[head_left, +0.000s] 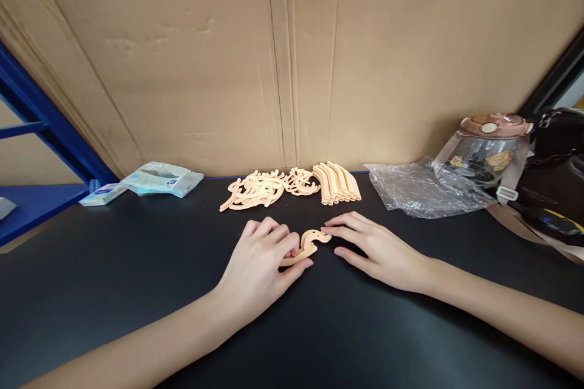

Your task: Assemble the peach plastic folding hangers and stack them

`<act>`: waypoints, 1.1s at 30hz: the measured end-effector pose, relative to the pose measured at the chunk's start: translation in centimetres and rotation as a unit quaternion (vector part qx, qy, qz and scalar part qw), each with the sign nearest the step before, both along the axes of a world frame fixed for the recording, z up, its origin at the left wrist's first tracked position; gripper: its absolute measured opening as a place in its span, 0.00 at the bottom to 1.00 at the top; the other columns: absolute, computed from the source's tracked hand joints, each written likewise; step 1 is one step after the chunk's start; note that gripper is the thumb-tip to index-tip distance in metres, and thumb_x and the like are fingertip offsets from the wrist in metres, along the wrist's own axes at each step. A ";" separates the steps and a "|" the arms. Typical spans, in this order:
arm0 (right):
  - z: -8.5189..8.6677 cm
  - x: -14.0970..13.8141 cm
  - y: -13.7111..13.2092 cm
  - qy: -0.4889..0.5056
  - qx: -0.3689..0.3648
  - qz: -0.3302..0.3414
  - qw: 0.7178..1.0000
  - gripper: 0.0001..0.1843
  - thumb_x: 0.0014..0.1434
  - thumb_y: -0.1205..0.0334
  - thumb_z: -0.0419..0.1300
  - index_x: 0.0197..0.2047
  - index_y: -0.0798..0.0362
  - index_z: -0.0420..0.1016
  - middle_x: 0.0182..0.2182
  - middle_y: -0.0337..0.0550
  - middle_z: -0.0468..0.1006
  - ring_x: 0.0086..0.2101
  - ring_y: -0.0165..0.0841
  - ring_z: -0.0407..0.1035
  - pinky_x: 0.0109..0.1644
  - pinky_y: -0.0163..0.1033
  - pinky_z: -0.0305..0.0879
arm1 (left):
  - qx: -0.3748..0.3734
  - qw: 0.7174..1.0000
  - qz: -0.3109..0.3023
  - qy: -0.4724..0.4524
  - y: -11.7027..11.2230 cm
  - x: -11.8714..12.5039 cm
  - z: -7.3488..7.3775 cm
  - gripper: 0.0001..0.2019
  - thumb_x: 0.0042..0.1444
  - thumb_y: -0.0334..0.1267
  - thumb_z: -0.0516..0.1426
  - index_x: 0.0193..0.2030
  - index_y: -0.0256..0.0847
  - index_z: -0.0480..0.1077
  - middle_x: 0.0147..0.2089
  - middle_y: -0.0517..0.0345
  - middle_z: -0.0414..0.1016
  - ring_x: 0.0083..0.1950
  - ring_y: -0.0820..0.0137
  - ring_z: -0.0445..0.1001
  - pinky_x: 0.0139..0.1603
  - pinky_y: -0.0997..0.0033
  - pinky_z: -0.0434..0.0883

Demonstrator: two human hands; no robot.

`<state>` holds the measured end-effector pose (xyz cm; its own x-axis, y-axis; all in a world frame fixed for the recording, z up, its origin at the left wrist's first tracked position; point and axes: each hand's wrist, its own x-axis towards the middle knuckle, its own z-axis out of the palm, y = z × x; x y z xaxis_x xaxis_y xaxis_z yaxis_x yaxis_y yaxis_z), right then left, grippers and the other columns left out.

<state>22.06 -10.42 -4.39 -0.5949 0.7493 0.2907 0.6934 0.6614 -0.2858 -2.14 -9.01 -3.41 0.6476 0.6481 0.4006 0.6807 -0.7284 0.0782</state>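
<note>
My left hand [262,255] is closed around a peach-coloured curved piece [309,244] on the black tabletop, its thumb and index finger gripping the near end. This piece has an S-like bend, with what looks like a hooked part joined to a longer arc; the rest is hidden under my fingers. My right hand [378,249] is open, fingers apart, and a fingertip rests at the hooked right end. Beyond my hands lie a loose heap of curved strips [258,188], a small cluster of hooked pieces [301,182] and a neat stack of curved bars [336,182], all the same colour.
A clear plastic bag [410,188] lies right of the stack. Behind it stand a strapped drinking bottle [488,155] and a black bag [556,164]. Blue-white soft packs [157,179] sit at the left. Cardboard [205,61] walls the back; a blue frame [45,115] borders the left.
</note>
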 end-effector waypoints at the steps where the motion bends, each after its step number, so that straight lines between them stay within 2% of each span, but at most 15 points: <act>1: 0.0 0.0 0.0 0.001 0.001 0.001 1.000 0.18 0.68 0.60 0.50 0.58 0.53 0.67 0.55 0.48 0.69 0.54 0.37 0.63 0.59 0.44 0.64 | -0.005 1.000 0.002 -0.003 0.0 0.0 0.0 0.14 0.59 0.43 0.59 0.27 0.40 0.62 0.28 0.63 0.69 0.35 0.67 0.64 0.36 0.65 0.55; 6: -0.1 0.0 0.1 0.006 0.004 0.005 1.000 0.18 0.68 0.60 0.50 0.58 0.51 0.67 0.54 0.47 0.70 0.54 0.37 0.64 0.58 0.45 0.65 | -0.028 0.999 0.015 -0.019 -0.2 0.1 0.1 0.12 0.58 0.46 0.59 0.33 0.41 0.64 0.34 0.60 0.71 0.37 0.65 0.66 0.37 0.64 0.58; 8: 0.0 0.0 0.1 0.014 0.001 0.005 1.000 0.18 0.67 0.60 0.50 0.59 0.50 0.65 0.53 0.47 0.70 0.54 0.37 0.64 0.58 0.46 0.66 | -0.043 0.999 -0.001 -0.018 -0.2 0.1 0.1 0.10 0.59 0.44 0.58 0.42 0.42 0.65 0.42 0.58 0.72 0.41 0.64 0.67 0.39 0.63 0.61; 10: 0.0 -0.1 0.1 0.021 -0.004 0.004 1.000 0.19 0.67 0.61 0.50 0.60 0.49 0.63 0.53 0.46 0.70 0.54 0.37 0.64 0.58 0.47 0.66 | -0.063 0.998 -0.028 -0.009 -0.1 0.0 0.1 0.14 0.60 0.41 0.56 0.52 0.45 0.63 0.49 0.57 0.70 0.45 0.64 0.68 0.43 0.63 0.63; 12: 0.0 -0.1 0.0 0.027 -0.007 0.006 1.000 0.19 0.67 0.61 0.51 0.61 0.48 0.62 0.53 0.46 0.70 0.54 0.37 0.64 0.57 0.48 0.66 | -0.076 0.996 -0.046 0.004 -0.1 -0.1 0.0 0.17 0.62 0.40 0.55 0.57 0.49 0.61 0.52 0.57 0.69 0.46 0.64 0.68 0.45 0.63 0.64; 17: 0.2 0.0 -0.1 0.031 -0.008 0.004 0.999 0.20 0.67 0.61 0.51 0.61 0.47 0.61 0.53 0.46 0.71 0.53 0.38 0.65 0.56 0.48 0.67 | -0.077 0.996 -0.037 0.024 -0.1 -0.2 -0.1 0.11 0.63 0.41 0.54 0.52 0.46 0.67 0.50 0.57 0.70 0.46 0.64 0.69 0.45 0.62 0.64; 22: 0.2 -0.1 0.0 0.028 -0.006 0.001 1.000 0.19 0.67 0.61 0.51 0.61 0.49 0.61 0.54 0.46 0.70 0.54 0.37 0.63 0.58 0.47 0.65 | -0.067 0.997 -0.008 0.022 0.0 0.0 -0.1 0.13 0.63 0.40 0.55 0.54 0.46 0.66 0.48 0.57 0.71 0.45 0.63 0.68 0.45 0.62 0.65; 30: 0.1 -0.2 0.0 0.033 0.009 0.001 0.999 0.19 0.66 0.62 0.52 0.60 0.48 0.61 0.53 0.47 0.70 0.54 0.38 0.64 0.57 0.48 0.66 | -0.046 0.998 -0.016 0.035 -0.2 -0.1 -0.2 0.14 0.63 0.44 0.53 0.53 0.44 0.68 0.49 0.54 0.72 0.46 0.62 0.68 0.45 0.61 0.65; 33: 0.1 -0.1 -0.1 0.034 0.014 0.000 0.999 0.19 0.66 0.61 0.52 0.60 0.47 0.62 0.53 0.46 0.71 0.54 0.38 0.65 0.57 0.48 0.67 | -0.039 0.999 -0.009 0.035 -0.3 -0.1 -0.1 0.17 0.64 0.46 0.52 0.57 0.45 0.65 0.50 0.54 0.72 0.46 0.61 0.68 0.44 0.60 0.64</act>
<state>21.93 -10.49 -4.33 -0.5728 0.7404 0.3518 0.6730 0.6697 -0.3139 -2.20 -9.27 -3.48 0.6841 0.6641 0.3016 0.6737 -0.7338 0.0877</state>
